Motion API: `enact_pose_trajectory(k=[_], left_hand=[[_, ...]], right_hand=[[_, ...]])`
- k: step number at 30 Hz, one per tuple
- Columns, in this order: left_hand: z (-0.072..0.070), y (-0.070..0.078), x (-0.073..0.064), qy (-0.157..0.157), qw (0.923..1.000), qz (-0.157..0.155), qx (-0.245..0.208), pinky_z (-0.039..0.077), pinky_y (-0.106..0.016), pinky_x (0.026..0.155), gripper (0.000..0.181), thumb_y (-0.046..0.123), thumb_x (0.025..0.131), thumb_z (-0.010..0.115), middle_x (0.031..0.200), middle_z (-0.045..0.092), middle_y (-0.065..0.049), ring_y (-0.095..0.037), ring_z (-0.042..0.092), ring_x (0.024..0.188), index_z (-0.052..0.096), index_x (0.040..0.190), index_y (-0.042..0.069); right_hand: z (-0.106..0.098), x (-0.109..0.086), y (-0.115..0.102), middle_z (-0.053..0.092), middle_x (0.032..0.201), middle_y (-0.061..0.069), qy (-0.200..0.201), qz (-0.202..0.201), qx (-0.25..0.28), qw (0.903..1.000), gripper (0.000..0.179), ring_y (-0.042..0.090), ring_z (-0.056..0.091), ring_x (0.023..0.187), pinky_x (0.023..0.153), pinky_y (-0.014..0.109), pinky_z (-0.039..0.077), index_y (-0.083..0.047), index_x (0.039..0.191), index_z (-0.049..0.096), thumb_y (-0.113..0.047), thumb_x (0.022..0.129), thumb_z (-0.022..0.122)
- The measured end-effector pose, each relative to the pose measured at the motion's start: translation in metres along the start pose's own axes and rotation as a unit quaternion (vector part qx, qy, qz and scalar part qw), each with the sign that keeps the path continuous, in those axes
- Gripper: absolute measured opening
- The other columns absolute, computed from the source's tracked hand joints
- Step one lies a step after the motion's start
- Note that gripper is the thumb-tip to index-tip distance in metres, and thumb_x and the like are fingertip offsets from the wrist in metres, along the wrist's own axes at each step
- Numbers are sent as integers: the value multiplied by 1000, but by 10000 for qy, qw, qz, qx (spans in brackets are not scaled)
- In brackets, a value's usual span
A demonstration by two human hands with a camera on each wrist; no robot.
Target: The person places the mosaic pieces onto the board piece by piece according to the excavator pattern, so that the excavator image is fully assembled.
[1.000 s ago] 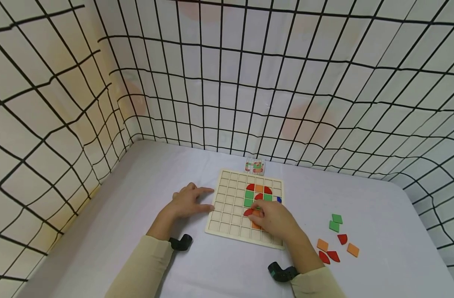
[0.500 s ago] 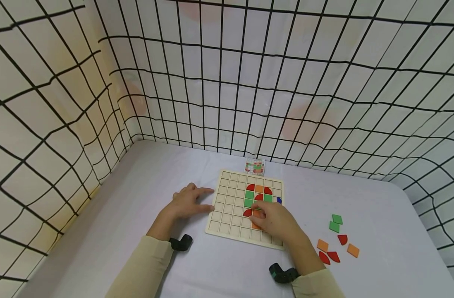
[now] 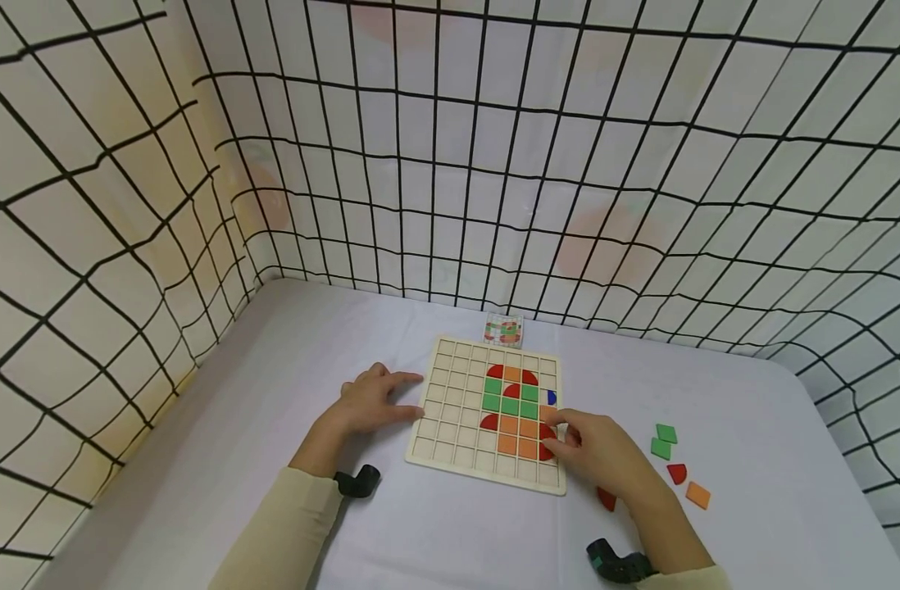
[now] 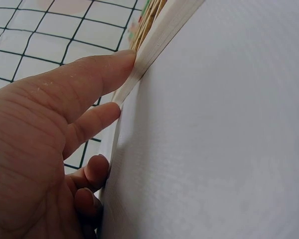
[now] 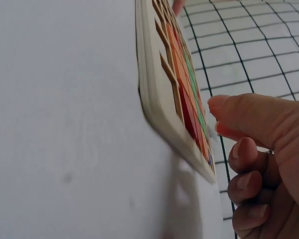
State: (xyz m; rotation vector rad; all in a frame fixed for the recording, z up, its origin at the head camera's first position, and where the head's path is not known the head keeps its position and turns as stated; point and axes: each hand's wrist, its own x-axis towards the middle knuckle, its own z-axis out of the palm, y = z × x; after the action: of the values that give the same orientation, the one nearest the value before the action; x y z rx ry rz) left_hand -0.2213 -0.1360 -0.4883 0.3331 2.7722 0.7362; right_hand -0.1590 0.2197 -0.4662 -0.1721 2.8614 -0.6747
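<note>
My left hand (image 3: 369,401) lies beside the pale wooden grid board (image 3: 450,442), its thumb and index fingertip touching the left edge. In the left wrist view, that thumb (image 4: 109,69) presses the board's side. My right hand (image 3: 605,451) hovers at the board's right edge, thumb and index tips over red pieces (image 3: 547,450). Nothing shows between those tips in the right wrist view, where the other fingers (image 5: 249,184) curl loosely. Orange tiles (image 3: 506,443), green tiles (image 3: 511,406), red quarter-round pieces (image 3: 488,422) and a blue piece (image 3: 552,397) lie in the grid.
A small pattern card (image 3: 503,329) stands behind the board. Loose green tiles (image 3: 665,433), a red piece (image 3: 677,474) and an orange tile (image 3: 697,495) lie to the right. Another red piece (image 3: 606,498) shows under my right hand. Black wire mesh (image 3: 494,164) surrounds the table.
My right hand has moved right, from the board's middle to its right edge. It uncovers orange, green and red pieces in the grid. My left hand stays put.
</note>
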Motion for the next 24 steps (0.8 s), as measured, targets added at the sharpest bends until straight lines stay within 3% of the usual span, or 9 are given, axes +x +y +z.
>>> enact_pose_trajectory(k=[15, 24], left_hand=[[0, -1, -1, -24, 9999, 82, -94, 29, -37, 74, 63, 53, 85, 74, 101, 51, -4, -18, 46, 85, 60, 143, 29], [0, -2, -2, 13, 10000, 82, -12, 29, -37, 74, 63, 53, 86, 74, 100, 51, -3, -17, 46, 84, 61, 142, 30]], right_hand=[[-13, -41, 54, 52, 67, -4, -484, 314, 366, 9977, 28, 7, 46, 57, 55, 23, 37, -22, 105, 71, -36, 84, 83], [-13, -59, 67, 49, 67, -6, -506, 453, -178, 9975, 36, 5, 44, 61, 58, 22, 33, -27, 100, 69, -46, 75, 88]])
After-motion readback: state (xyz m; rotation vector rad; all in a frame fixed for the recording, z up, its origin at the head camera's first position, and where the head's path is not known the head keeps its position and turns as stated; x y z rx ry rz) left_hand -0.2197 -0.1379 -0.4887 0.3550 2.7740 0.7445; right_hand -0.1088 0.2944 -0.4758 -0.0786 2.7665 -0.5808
